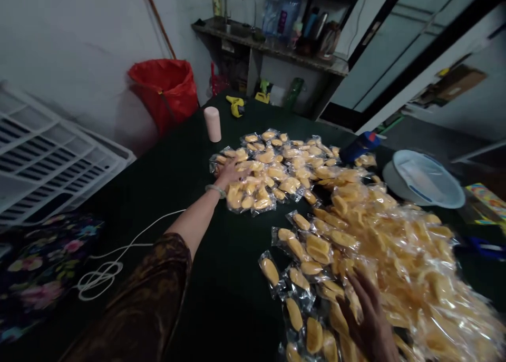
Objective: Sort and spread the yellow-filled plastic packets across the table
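Observation:
My left hand [233, 171] reaches out across the dark table, its fingers spread on the near-left edge of a pile of clear-wrapped yellow pieces [290, 164]. A bracelet circles that wrist. At the lower right, my right hand [367, 312] is held with fingers apart over a bigger heap of wrapped yellow pieces [395, 246]. Whether its fingertips touch the packets I cannot tell. Several single packets [270, 271] lie along the left side of the big heap. Neither hand grips a packet that I can see.
Behind the smaller pile stand a pale pink cylinder [212, 125] and a yellow object [236, 106]. A dark blue bottle [359, 147] and a pale basin [425, 177] are at right. White crates [51, 156], a white cord [100, 277] and floral cloth [47, 272] lie left.

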`<state>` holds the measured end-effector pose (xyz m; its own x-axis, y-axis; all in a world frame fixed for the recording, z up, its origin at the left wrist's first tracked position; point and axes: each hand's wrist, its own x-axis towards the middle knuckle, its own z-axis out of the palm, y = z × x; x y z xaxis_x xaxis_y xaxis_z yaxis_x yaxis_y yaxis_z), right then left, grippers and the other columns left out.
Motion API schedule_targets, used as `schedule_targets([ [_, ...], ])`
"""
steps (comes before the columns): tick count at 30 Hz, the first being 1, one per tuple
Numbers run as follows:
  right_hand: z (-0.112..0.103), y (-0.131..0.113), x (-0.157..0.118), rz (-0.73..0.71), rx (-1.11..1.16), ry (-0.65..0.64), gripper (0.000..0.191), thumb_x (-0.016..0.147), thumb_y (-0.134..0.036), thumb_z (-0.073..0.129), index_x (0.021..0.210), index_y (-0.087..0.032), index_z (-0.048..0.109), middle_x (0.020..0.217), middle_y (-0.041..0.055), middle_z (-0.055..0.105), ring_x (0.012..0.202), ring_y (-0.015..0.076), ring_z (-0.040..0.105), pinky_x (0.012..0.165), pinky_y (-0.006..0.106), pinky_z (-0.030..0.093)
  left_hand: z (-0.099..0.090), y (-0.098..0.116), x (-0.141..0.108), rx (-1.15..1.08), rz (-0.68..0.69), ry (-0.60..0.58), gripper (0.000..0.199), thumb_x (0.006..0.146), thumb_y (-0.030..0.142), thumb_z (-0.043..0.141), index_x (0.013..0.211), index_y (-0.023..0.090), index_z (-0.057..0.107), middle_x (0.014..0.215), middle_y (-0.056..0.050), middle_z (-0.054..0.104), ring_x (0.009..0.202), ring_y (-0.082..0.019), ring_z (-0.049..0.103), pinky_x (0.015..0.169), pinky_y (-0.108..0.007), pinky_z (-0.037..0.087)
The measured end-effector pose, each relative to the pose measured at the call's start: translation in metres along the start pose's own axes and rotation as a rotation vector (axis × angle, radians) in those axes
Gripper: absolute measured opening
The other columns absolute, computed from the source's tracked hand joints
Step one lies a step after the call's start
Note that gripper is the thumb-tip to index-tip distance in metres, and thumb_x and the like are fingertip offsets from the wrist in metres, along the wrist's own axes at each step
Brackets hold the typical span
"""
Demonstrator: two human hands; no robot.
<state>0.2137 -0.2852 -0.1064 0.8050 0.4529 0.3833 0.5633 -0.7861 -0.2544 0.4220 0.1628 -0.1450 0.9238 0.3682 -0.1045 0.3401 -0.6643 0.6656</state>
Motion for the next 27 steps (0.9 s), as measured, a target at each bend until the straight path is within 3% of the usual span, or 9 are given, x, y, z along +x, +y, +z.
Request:
schedule_targets([
  [5, 0.031, 0.053, 0.154, -0.088, -0.046, 0.049, 0.065, 0.090, -0.036, 0.053, 0.149, -0.027, 0.027, 0.143, 0.0185, 0.036, 0.126, 0.0340, 0.047, 0.095, 0.049, 0.048, 0.052, 0.044, -0.027, 0.158, 0.147, -0.164, 0.085, 0.063, 0.074, 0.062, 0.135, 0.033, 0.048, 0.150, -0.008, 0.034, 0.132, -0.045, 0.027, 0.105, -0.063, 0.022],
  [7, 0.054, 0.062, 0.214, -0.053, -0.144, -0.073, 0.064, 0.088, -0.048, 0.052, 0.144, -0.018, 0.038, 0.147, 0.0225, 0.031, 0.133, 0.0396, 0.037, 0.101, 0.053, 0.041, 0.074, 0.061, -0.044, 0.198, 0.205, -0.190, 0.081, 0.063, 0.078, 0.057, 0.132, 0.036, 0.051, 0.152, -0.006, 0.032, 0.130, -0.046, 0.028, 0.103, -0.065, 0.023],
  [9, 0.078, 0.060, 0.261, 0.018, -0.251, -0.251, 0.069, 0.087, -0.055, 0.049, 0.145, -0.019, 0.038, 0.152, 0.0218, 0.026, 0.139, 0.0431, 0.026, 0.103, 0.056, 0.035, 0.094, 0.078, -0.063, 0.226, 0.266, -0.219, 0.076, 0.065, 0.077, 0.056, 0.128, 0.034, 0.056, 0.152, -0.006, 0.033, 0.129, -0.046, 0.030, 0.100, -0.065, 0.026],
  [12, 0.106, 0.051, 0.299, 0.057, -0.344, -0.451, 0.078, 0.085, -0.063, 0.046, 0.150, -0.026, 0.026, 0.158, 0.0169, 0.015, 0.142, 0.0452, 0.014, 0.103, 0.059, 0.031, 0.120, 0.106, -0.099, 0.239, 0.376, -0.281, 0.076, 0.067, 0.076, 0.054, 0.125, 0.028, 0.059, 0.143, -0.012, 0.043, 0.125, -0.047, 0.033, 0.096, -0.067, 0.030],
  [14, 0.116, 0.051, 0.300, 0.041, -0.357, -0.525, 0.080, 0.080, -0.066, 0.050, 0.148, -0.030, 0.031, 0.158, 0.0134, 0.018, 0.141, 0.0462, 0.017, 0.102, 0.061, 0.030, 0.135, 0.124, -0.126, 0.225, 0.446, -0.334, 0.075, 0.068, 0.075, 0.052, 0.124, 0.027, 0.060, 0.141, -0.014, 0.045, 0.123, -0.048, 0.036, 0.093, -0.068, 0.032],
  [18, 0.112, 0.075, 0.272, 0.022, -0.378, -0.641, 0.069, 0.073, -0.064, 0.062, 0.133, -0.031, 0.054, 0.155, 0.0090, 0.030, 0.133, 0.0450, 0.035, 0.102, 0.061, 0.031, 0.164, 0.150, -0.172, 0.148, 0.542, -0.446, 0.074, 0.066, 0.074, 0.055, 0.132, 0.041, 0.050, 0.144, -0.009, 0.042, 0.122, -0.045, 0.040, 0.091, -0.063, 0.038],
  [22, 0.092, 0.105, 0.237, 0.001, -0.398, -0.679, 0.059, 0.079, -0.051, 0.062, 0.134, -0.030, 0.054, 0.153, 0.0109, 0.033, 0.127, 0.0391, 0.045, 0.098, 0.057, 0.039, 0.203, 0.167, -0.202, 0.003, 0.558, -0.650, 0.092, 0.065, 0.068, 0.058, 0.146, 0.034, 0.030, 0.156, -0.013, 0.022, 0.136, -0.053, 0.019, 0.101, -0.073, 0.021],
  [25, 0.084, 0.128, 0.212, 0.010, -0.424, -0.644, 0.054, 0.084, -0.050, 0.057, 0.135, -0.031, 0.052, 0.150, 0.0134, 0.037, 0.121, 0.0391, 0.051, 0.089, 0.056, 0.045, 0.224, 0.173, -0.215, -0.113, 0.541, -0.796, 0.095, 0.062, 0.060, 0.065, 0.146, 0.033, 0.030, 0.158, -0.017, 0.012, 0.137, -0.054, 0.016, 0.102, -0.074, 0.018],
  [27, 0.085, 0.142, 0.197, -0.014, -0.423, -0.541, 0.051, 0.086, -0.051, 0.054, 0.132, -0.030, 0.054, 0.150, 0.0135, 0.037, 0.113, 0.0367, 0.058, 0.087, 0.055, 0.048, 0.221, 0.172, -0.219, -0.165, 0.600, -0.822, 0.091, 0.063, 0.063, 0.062, 0.145, 0.036, 0.032, 0.158, -0.016, 0.010, 0.140, -0.053, 0.011, 0.101, -0.075, 0.019],
])
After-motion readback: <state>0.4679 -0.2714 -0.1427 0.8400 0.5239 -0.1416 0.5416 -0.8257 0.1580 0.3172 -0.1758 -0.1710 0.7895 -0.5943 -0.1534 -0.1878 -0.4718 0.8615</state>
